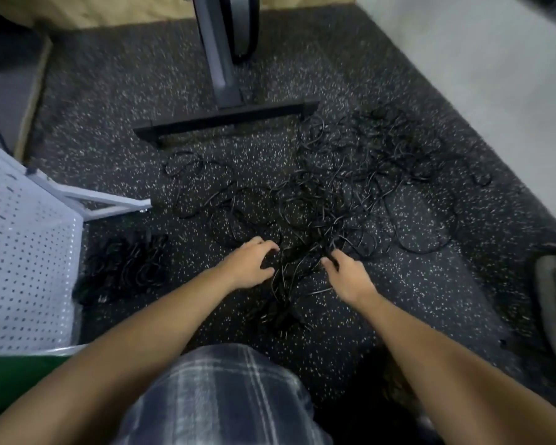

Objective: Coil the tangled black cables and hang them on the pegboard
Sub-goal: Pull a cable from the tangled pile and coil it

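— Where do the tangled black cables lie for us?

— They lie on the speckled floor, in front of us and mostly to the right. The heap spreads from our hands up to the black foot of a metal stand.

— And our hands?

— Both are at the near edge of the heap, apart from each other, with a bunch of strands between them. Our left hand has its fingers and thumb curled around some strands. Our right hand pinches a strand between thumb and fingers.

— How many strands does the left hand hold?

— We cannot tell, because the picture is blurred there.

— Where is the pegboard?

— The white pegboard is at our left, on a white frame, well apart from the big heap. Just beside it, to the left of our left hand, a smaller dark bundle of cables lies on the floor. We cannot tell if it is coiled.

— What is nearest to us?

— Our knee in plaid cloth, low in the view, between our two forearms.
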A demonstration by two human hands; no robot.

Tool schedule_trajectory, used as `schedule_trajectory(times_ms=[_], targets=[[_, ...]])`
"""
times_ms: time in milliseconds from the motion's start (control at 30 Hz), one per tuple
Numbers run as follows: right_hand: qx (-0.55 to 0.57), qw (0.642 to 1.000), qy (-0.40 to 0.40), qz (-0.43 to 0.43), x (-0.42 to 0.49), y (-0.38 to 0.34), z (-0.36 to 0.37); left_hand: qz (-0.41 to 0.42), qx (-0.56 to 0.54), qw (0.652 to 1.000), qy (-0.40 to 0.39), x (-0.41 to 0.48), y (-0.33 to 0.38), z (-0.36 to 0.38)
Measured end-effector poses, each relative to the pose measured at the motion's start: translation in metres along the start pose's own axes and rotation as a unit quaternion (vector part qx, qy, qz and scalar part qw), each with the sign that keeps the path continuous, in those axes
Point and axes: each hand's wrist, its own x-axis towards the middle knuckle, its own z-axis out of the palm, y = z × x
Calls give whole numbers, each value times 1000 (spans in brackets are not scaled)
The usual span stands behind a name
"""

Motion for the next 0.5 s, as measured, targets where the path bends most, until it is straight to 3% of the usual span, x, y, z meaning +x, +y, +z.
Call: schedule_trajectory(times_ms=[267, 500], targets=[[-168, 964, 47, -203, -29, -106, -123, 90, 16, 987, 132, -37, 72, -112], [-121, 910, 110, -381, -88, -167, -192, 186, -80, 919, 338, -84, 117, -170]])
